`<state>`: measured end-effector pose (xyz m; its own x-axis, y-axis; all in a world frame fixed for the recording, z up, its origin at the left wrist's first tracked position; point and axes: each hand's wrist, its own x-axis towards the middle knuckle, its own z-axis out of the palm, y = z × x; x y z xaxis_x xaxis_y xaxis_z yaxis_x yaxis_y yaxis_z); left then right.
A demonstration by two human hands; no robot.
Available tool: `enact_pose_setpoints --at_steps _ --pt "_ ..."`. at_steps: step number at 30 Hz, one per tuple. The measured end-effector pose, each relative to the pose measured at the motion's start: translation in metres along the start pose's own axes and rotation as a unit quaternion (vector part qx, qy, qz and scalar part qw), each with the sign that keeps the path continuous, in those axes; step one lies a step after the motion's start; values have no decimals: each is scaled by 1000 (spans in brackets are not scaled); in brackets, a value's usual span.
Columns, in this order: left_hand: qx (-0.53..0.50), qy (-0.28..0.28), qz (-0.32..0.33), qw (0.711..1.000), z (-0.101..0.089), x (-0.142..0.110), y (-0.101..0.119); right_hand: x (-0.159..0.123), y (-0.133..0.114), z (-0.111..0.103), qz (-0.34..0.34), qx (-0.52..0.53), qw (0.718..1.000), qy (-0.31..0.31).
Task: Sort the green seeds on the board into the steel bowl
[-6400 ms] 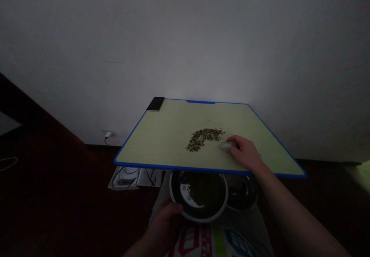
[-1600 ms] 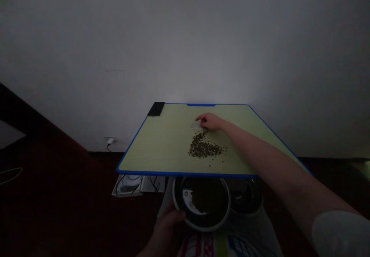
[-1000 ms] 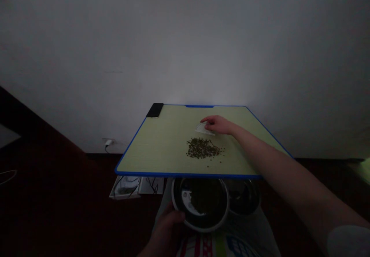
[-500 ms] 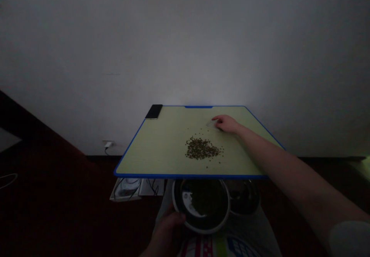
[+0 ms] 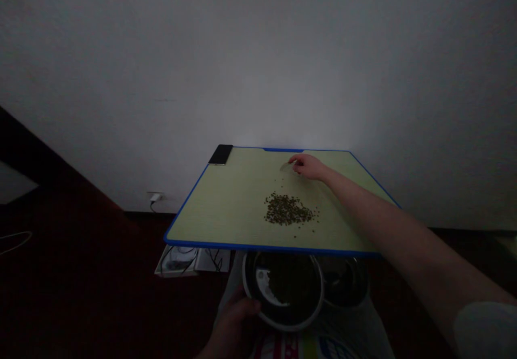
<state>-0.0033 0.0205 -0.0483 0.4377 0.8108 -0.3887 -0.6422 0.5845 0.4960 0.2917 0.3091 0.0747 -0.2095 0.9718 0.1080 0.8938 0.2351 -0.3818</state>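
Many grains (image 5: 287, 211): a loose heap on the near half of the table (image 5: 218, 208), a few strays around it; probably light, hard and quick to roll.
Right hand (image 5: 309, 166): beyond the heap, pinching a clear piece (image 5: 286, 167).
Clear piece: looks thin, light, perhaps slippery; best gripped at its right end.
Left hand (image 5: 238, 316): clasping the bowl (image 5: 288, 326), thumb on its left rim.
Bowl: below the table's near edge; seems rigid, the rim a sure hold.
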Motion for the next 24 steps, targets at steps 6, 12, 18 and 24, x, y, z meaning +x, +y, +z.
enact_pose_setpoints --at_steps 6,12,18,24 --pt "-1 6 3 1000 0 -2 3 27 -19 20 -22 -17 1000 11" --pt "-3 18 6 1000 5 -4 5 15 -38 24 -83 1 995 -45" --pt "1 14 2 1000 6 -4 4 -13 -44 20 -120 15 990 -71" --pt "-3 18 3 1000 4 -4 2 -34 -49 19 -129 27 987 -88"
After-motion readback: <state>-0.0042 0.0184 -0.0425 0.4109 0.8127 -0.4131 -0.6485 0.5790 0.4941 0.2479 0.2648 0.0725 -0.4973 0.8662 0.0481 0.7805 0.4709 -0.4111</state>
